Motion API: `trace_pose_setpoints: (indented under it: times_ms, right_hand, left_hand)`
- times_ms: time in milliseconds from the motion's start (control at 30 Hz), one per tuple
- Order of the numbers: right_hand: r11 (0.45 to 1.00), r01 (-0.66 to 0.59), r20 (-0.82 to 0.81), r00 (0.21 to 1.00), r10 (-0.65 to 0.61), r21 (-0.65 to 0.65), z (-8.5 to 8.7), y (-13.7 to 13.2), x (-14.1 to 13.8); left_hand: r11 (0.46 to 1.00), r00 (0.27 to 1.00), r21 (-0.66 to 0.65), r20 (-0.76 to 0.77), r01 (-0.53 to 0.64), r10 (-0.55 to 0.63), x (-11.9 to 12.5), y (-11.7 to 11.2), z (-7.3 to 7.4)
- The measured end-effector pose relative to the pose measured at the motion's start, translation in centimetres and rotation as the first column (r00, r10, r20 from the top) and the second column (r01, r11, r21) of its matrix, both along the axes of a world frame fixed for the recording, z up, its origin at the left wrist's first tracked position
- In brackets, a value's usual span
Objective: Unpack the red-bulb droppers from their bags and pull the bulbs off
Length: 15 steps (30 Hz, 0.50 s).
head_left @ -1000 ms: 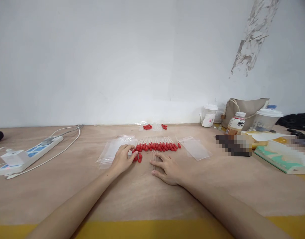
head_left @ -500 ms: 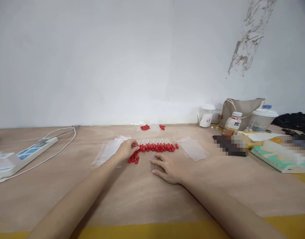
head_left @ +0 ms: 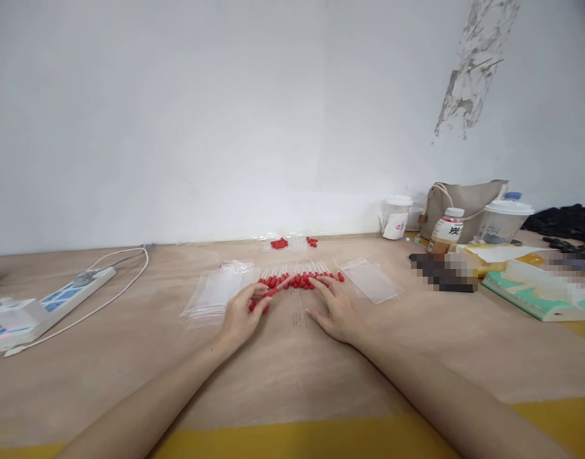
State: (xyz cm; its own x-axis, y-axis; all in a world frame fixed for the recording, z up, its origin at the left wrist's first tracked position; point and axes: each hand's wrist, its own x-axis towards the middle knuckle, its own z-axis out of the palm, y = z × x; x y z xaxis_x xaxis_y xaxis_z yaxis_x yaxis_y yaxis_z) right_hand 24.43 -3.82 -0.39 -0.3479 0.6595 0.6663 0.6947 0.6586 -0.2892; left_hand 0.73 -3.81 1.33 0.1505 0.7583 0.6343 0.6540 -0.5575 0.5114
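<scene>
A row of clear droppers with red rubber bulbs point(head_left: 304, 279) lies across the wooden table point(head_left: 283, 376). My left hand point(head_left: 242, 313) has its fingers curled round one red-bulbed dropper point(head_left: 273, 290) at the row's left end, beside a few loose red bulbs point(head_left: 253, 306). My right hand point(head_left: 338, 309) lies flat with its fingers spread, fingertips touching the right part of the row. Bare glass tubes point(head_left: 298, 312) lie between the two hands. A stack of clear zip bags point(head_left: 216, 292) sits just left of my left hand.
One clear bag point(head_left: 371, 280) lies right of the row. More red bulbs in plastic point(head_left: 292, 242) sit by the wall. A white power strip with cable point(head_left: 48, 303) is at left. Cups, a bottle point(head_left: 445, 233), a beige bag and a green box crowd the right.
My left hand drew back from the row's left end, now holding a dropper. My right hand slid forward off the glass tubes to the red bulbs.
</scene>
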Motion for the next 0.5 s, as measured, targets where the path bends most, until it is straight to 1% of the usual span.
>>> trace_pose_setpoints:
  times_ms: [67, 100, 200, 267, 400, 433, 500]
  right_hand:
    - [0.996, 0.049, 0.016, 0.999, -0.05, 0.075, 0.2, 0.0, 0.2]
    - [0.994, 0.042, 0.036, 0.998, -0.046, 0.105, 0.3, 0.0, 0.3]
    - [0.989, -0.043, 0.105, 0.994, 0.028, 0.144, 0.3, 0.0, 0.4]
    - [0.986, -0.083, 0.127, 0.99, 0.064, 0.147, 0.1, 0.0, 0.4]
    - [0.982, -0.127, 0.151, 0.983, 0.106, 0.136, 0.0, 0.0, 0.1]
    - [0.982, -0.132, 0.154, 0.982, 0.111, 0.134, 0.1, -0.1, 0.0]
    - [0.982, -0.133, 0.154, 0.982, 0.112, 0.134, 0.1, -0.2, -0.2]
  left_hand:
    - [0.996, 0.996, 0.017, -0.041, 0.085, -0.084, 0.6, -0.9, -0.7]
    - [0.992, 0.991, 0.031, -0.065, 0.119, -0.117, 0.9, -1.1, -0.9]
    - [0.979, 0.978, 0.077, -0.11, 0.187, -0.178, 1.4, -1.3, -1.3]
    - [0.975, 0.974, 0.088, -0.112, 0.205, -0.195, 1.4, -1.1, -1.4]
    - [0.976, 0.978, 0.09, -0.082, 0.196, -0.189, 1.3, -0.7, -1.5]
    - [0.976, 0.977, 0.091, -0.096, 0.2, -0.191, 1.4, -0.7, -1.4]
    - [0.971, 0.964, 0.095, -0.171, 0.221, -0.203, 1.6, -0.9, -1.1]
